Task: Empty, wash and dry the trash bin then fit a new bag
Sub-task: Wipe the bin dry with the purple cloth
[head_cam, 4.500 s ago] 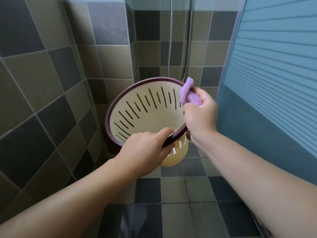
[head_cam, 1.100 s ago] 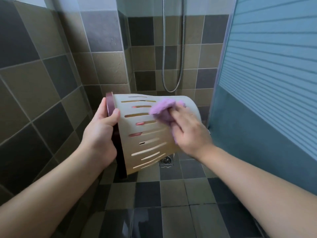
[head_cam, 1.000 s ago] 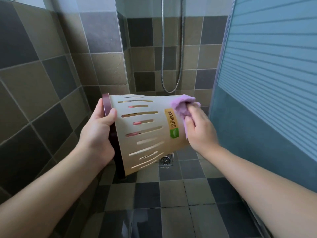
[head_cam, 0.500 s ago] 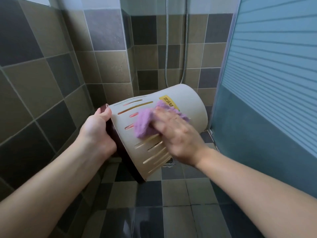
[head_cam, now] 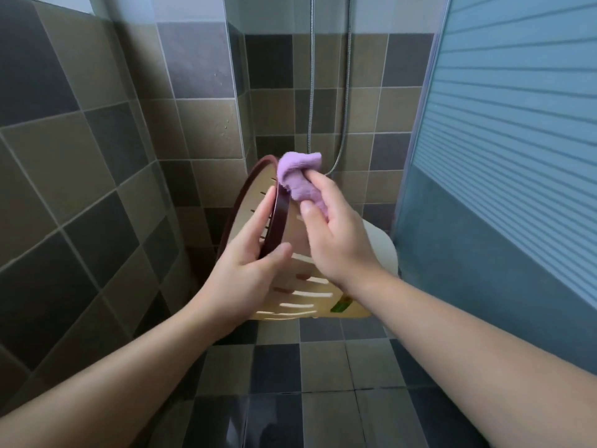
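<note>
A cream slotted trash bin (head_cam: 300, 295) with a dark maroon rim (head_cam: 280, 218) lies on its side in mid-air over the shower floor, mouth turned to the left. My left hand (head_cam: 248, 270) holds the rim, fingers inside the mouth and thumb on the outer wall. My right hand (head_cam: 336, 234) pinches a purple cloth (head_cam: 298, 179) and presses it on the bin's upper wall just behind the rim. A green and yellow label (head_cam: 342, 304) shows low on the bin. The bin's base is partly hidden behind my right hand.
Tiled walls close in on the left and behind. A shower hose (head_cam: 329, 92) hangs on the back wall. A frosted glass door (head_cam: 504, 156) stands at the right. The tiled floor (head_cam: 307, 367) lies below the bin.
The bin has turned so its mouth faces more towards me. My right hand moved the cloth from the middle of the wall up to the rim. My left hand shifted its hold on the rim.
</note>
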